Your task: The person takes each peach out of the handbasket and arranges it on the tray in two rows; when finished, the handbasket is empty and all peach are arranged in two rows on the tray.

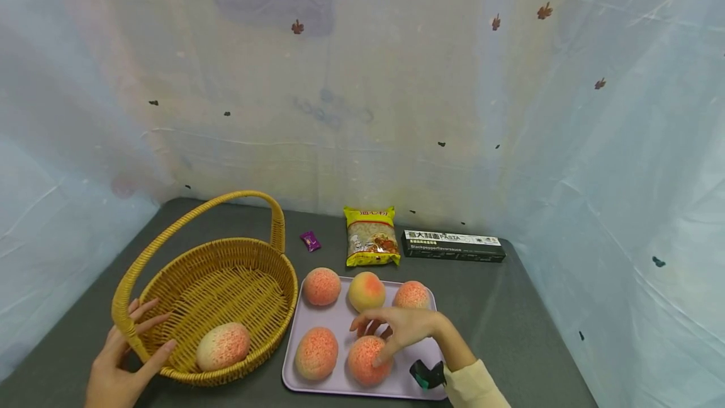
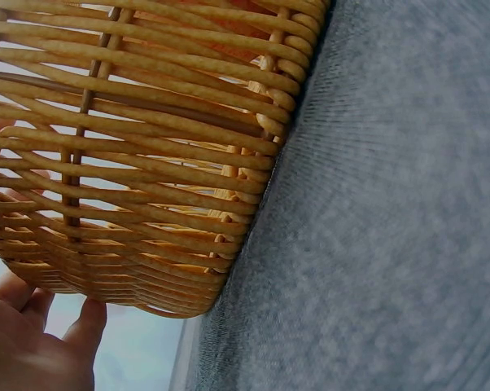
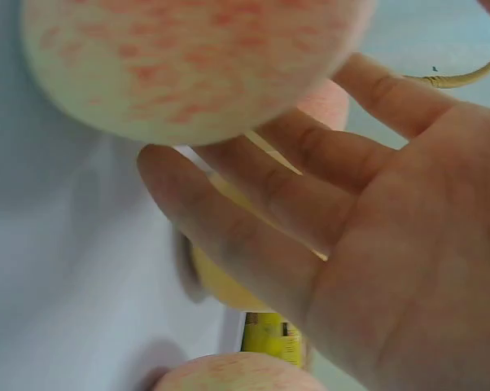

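Note:
At the left, a yellow wicker basket with a tall arched handle holds one pink-and-cream peach. My left hand grips the basket's left rim by the foot of the handle, the thumb reaching over the edge; the left wrist view shows its fingers against the woven wall. Over a lilac tray, my right hand holds a peach at the front, thumb on the near side, fingers bent round the far side. In the right wrist view, fingertips run behind this peach.
Also on the tray are a front-left peach and a back row: a pink peach, a yellow peach and another pink peach. Behind stand a purple sweet, a yellow food packet and a black pasta box.

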A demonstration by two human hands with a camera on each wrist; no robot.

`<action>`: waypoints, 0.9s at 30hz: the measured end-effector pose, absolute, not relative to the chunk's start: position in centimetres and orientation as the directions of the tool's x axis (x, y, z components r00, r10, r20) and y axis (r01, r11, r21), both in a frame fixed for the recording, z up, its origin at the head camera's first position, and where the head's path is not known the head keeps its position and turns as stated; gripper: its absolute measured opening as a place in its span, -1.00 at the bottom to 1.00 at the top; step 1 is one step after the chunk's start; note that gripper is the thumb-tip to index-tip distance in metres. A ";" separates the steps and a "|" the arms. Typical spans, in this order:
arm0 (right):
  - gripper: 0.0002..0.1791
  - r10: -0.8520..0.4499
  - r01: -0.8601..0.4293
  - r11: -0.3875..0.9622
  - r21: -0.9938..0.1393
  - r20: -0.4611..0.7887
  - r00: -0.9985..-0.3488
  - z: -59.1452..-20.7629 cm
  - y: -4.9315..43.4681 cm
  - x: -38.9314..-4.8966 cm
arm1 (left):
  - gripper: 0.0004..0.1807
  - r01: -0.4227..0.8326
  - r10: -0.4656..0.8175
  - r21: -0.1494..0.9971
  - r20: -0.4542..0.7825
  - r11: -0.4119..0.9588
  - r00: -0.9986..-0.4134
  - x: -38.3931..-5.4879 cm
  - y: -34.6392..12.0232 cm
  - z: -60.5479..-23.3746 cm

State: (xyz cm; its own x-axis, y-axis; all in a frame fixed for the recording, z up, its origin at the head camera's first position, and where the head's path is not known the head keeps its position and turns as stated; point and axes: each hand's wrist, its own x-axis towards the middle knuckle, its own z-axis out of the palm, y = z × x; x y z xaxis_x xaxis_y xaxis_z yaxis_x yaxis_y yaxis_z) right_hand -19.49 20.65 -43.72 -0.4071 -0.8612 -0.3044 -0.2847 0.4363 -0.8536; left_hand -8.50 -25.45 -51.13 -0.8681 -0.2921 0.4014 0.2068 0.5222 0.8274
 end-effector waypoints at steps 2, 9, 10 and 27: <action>-0.34 -0.864 -0.267 0.418 -0.868 -0.289 -0.413 -43.3 20.5 -19.7 | -0.49 0.205 -0.293 0.828 0.399 0.522 -0.869 -8.5 -25.4 -51.1; -0.45 -0.868 -0.267 0.332 -0.905 -0.183 -0.461 -41.7 19.1 -20.7 | -0.49 0.196 -0.295 0.830 0.391 0.522 -0.872 -8.5 -25.4 -51.1; -0.48 -0.867 -0.276 0.320 -0.906 -0.164 -0.470 -41.5 18.8 -20.9 | -0.49 0.196 -0.296 0.830 0.392 0.522 -0.871 -8.5 -25.4 -51.1; -0.54 -0.929 -0.452 0.236 -0.860 -0.064 -0.363 -38.1 10.0 -24.1 | -0.48 0.234 -0.271 0.820 0.420 0.522 -0.866 -8.6 -25.6 -51.2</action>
